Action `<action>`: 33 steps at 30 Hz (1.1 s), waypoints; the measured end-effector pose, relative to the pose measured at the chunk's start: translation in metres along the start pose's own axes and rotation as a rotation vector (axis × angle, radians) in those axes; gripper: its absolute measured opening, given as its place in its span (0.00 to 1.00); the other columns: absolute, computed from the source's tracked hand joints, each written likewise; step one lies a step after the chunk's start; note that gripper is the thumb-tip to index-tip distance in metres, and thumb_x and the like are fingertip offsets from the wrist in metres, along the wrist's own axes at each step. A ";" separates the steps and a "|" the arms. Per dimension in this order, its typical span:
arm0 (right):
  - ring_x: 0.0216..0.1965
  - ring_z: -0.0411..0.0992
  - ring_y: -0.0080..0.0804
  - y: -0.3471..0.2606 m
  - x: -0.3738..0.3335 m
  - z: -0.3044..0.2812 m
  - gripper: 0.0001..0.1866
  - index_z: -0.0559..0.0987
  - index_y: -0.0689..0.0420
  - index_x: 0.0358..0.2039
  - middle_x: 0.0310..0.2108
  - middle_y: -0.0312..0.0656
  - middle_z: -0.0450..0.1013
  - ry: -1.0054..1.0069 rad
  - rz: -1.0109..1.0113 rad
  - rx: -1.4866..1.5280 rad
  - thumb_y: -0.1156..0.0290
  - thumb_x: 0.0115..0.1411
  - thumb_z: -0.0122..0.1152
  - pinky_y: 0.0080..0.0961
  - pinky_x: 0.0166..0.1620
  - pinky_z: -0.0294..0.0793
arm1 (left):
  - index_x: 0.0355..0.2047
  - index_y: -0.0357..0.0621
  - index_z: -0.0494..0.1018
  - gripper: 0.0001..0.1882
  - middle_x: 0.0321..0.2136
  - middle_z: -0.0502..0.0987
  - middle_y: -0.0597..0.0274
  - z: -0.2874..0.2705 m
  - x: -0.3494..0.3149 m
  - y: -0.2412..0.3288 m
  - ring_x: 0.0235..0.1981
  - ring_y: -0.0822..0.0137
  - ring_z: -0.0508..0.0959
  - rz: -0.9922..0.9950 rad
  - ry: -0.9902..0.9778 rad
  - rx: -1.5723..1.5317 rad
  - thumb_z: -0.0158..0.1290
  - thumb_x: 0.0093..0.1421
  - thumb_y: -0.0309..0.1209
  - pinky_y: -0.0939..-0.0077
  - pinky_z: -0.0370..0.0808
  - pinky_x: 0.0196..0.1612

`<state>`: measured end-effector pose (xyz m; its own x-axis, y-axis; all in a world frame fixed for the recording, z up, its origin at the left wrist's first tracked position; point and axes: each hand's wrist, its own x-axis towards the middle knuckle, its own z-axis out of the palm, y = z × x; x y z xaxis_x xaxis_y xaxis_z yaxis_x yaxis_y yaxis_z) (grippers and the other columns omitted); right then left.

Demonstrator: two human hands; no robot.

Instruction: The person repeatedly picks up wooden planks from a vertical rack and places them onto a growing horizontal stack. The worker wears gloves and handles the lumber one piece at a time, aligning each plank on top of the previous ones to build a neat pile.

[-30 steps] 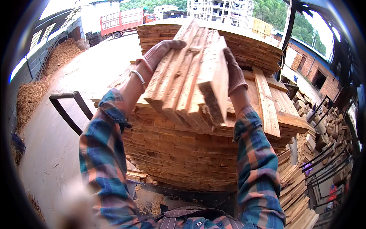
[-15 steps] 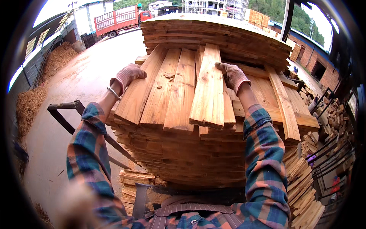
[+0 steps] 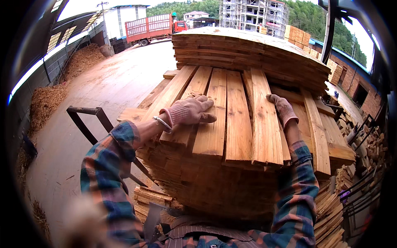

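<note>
Several long wooden planks lie side by side on a tall lumber stack (image 3: 215, 186), their near ends towards me. My left hand (image 3: 192, 110), in a knit glove, rests palm down across the left-hand planks, fingers spread over one plank (image 3: 212, 134). Further right, one raised plank (image 3: 264, 124) lies on top of its neighbours. At its right edge is my right hand (image 3: 283, 109), also gloved, with its fingers together and curled against the wood; its fingertips touch that edge. The underside of the right hand is hidden.
Behind the planks rises a higher layer of boards (image 3: 244, 53). A single board (image 3: 316, 136) lies to the right. A dark metal frame (image 3: 89, 111) stands left of the stack. Wood scraps (image 3: 328, 219) are piled low at right; a red truck (image 3: 151, 29) is far off.
My left hand has moved right, from the leftmost plank's outer edge onto the plank tops, its fingers spreading. My right hand stays at the raised plank's edge. The whole view has shifted.
</note>
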<state>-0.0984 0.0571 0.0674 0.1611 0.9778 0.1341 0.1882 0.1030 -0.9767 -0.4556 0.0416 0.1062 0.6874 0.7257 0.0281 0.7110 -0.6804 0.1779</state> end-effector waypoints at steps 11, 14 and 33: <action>0.39 0.74 0.24 0.005 -0.004 -0.010 0.20 0.77 0.65 0.48 0.42 0.37 0.76 -0.025 -0.172 0.051 0.64 0.62 0.57 0.22 0.46 0.73 | 0.60 0.25 0.59 0.45 0.56 0.68 0.39 -0.007 -0.031 -0.147 0.57 0.53 0.69 -0.493 0.363 -0.548 0.61 0.54 0.50 0.69 0.65 0.60; 0.40 0.74 0.24 -0.011 -0.025 0.022 0.19 0.78 0.64 0.48 0.42 0.38 0.76 0.045 -0.006 0.101 0.64 0.62 0.58 0.22 0.46 0.73 | 0.60 0.26 0.58 0.44 0.58 0.65 0.38 -0.009 -0.018 -0.148 0.59 0.54 0.67 -0.609 0.225 -0.652 0.61 0.55 0.48 0.70 0.64 0.61; 0.36 0.74 0.23 -0.028 -0.010 0.120 0.22 0.77 0.66 0.48 0.40 0.36 0.78 0.034 -0.179 -0.291 0.61 0.62 0.58 0.20 0.44 0.71 | 0.58 0.25 0.61 0.29 0.37 0.78 0.56 -0.013 -0.030 -0.224 0.30 0.73 0.78 -0.589 0.358 -1.015 0.56 0.60 0.29 0.83 0.77 0.33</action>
<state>-0.2216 0.0667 0.0732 0.1324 0.9418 0.3091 0.4838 0.2108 -0.8494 -0.6372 0.1730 0.0784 0.1069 0.9914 -0.0758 0.3511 0.0337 0.9357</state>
